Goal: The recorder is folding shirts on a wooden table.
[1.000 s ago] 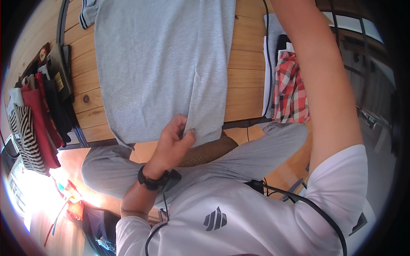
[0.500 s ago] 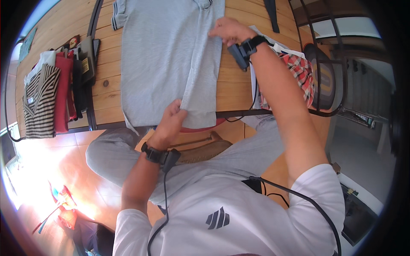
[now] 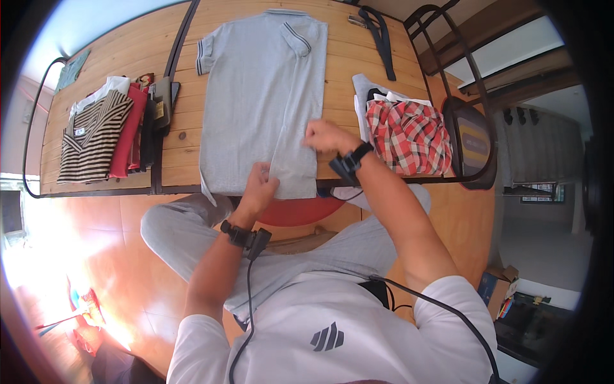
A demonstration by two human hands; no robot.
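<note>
A light grey polo shirt (image 3: 246,109) lies lengthwise on the wooden table, collar at the far end. Its right side is folded inward, so a sleeve with dark striped trim (image 3: 297,40) rests on top. The hem hangs slightly over the near table edge. My left hand (image 3: 261,190) pinches the cloth at the hem, by the edge of the folded layer. My right hand (image 3: 331,137) is at the shirt's lower right edge, its fingers curled; whether cloth is between them is hidden. Each wrist wears a black strapped device.
On the left lies a row of folded clothes with a striped top (image 3: 96,137). A red checked shirt (image 3: 409,134) tops a folded pile on the right. Behind it lies a dark belt (image 3: 384,48). A metal rail (image 3: 489,115) borders the right end; a red seat (image 3: 297,212) shows below the table.
The view has shifted, now showing the collar and more of the table. My right hand has come down along the shirt's right edge toward the hem. My left hand stays at the hem.
</note>
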